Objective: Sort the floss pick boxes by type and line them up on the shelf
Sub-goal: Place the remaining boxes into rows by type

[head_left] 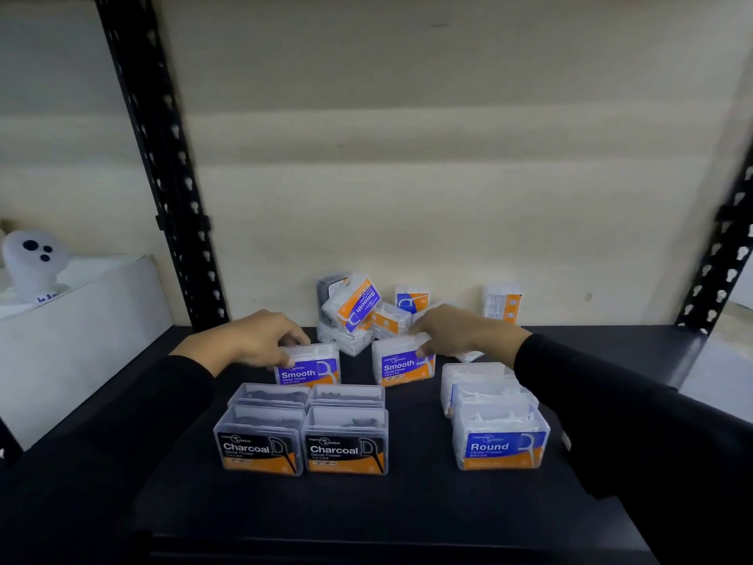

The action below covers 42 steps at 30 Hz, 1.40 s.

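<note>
On the dark shelf (407, 515), my left hand (260, 340) grips the top of an upright Smooth box (311, 367). My right hand (456, 330) holds a second Smooth box (401, 364) just to its right, thumb on the label. In front stand Charcoal boxes in two short rows, the front pair being one box (260, 442) and another (345, 442) side by side. A row of Round boxes (503, 442) runs back on the right. Behind my hands lies a loose heap of mixed boxes (358, 307) against the wall.
Black perforated uprights rise at the left (163, 177) and right (721, 254) of the shelf. A white box (81, 328) with a white ghost figure (34, 263) on it stands left of the left upright. One box (503, 303) stands alone at the back right.
</note>
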Tool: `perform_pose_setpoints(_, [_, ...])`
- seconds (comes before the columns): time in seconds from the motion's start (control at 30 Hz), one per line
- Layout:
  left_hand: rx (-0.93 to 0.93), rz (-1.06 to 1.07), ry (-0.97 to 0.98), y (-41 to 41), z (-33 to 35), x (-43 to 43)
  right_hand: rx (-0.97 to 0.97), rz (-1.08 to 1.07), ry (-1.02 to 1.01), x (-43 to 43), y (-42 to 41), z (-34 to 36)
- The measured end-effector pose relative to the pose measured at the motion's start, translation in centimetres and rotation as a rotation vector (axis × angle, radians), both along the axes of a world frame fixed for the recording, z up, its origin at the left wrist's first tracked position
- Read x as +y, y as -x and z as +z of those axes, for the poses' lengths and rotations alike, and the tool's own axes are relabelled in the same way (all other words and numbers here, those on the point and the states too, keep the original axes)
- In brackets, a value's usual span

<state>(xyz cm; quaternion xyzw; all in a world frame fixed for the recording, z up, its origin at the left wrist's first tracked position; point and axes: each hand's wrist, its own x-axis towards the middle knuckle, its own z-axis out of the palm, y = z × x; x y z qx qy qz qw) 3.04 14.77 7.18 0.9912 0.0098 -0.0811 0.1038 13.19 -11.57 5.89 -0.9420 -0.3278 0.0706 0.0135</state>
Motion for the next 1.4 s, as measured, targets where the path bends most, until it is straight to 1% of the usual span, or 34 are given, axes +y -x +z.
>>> perform_pose_setpoints(0.23, [0.001,-0.052,0.029,-1.1,-0.2,-2.0,0.000,-0.070,-0.009,-4.2,-0.8,0.4])
perform_pose_setpoints(0.4, [0.000,-0.077,0.037,-2.3,-0.4,-4.2,0.036,-0.113,-0.049,-7.7,-0.9,0.6])
perform_pose_setpoints(0.53, [0.011,-0.089,0.056,-3.1,-0.4,-6.6,0.042,-0.137,-0.049,-10.2,-0.8,0.7])
perform_pose_setpoints(0.67, [0.022,-0.151,0.043,-3.7,-0.1,-9.2,0.062,-0.143,-0.021,-13.1,-0.8,0.8])
perform_pose_setpoints(0.87, [0.044,-0.217,0.014,-5.0,0.2,-12.8,0.108,-0.242,-0.056,-18.1,-0.8,0.8])
perform_pose_setpoints(0.97, [0.065,-0.240,0.038,-5.7,0.5,-14.8,0.116,-0.268,-0.055,-20.7,-0.6,0.9])
perform_pose_setpoints(1.17, [0.066,-0.262,0.029,-7.7,0.9,-18.1,0.142,-0.336,-0.168,-25.6,0.6,1.0])
perform_pose_setpoints(1.3, [0.068,-0.254,0.041,-8.9,1.0,-20.6,0.127,-0.362,-0.169,-28.5,1.1,1.0])
perform_pose_setpoints(1.4, [0.078,-0.291,0.036,-9.2,1.4,-23.0,0.134,-0.365,-0.173,-30.6,1.6,1.0])
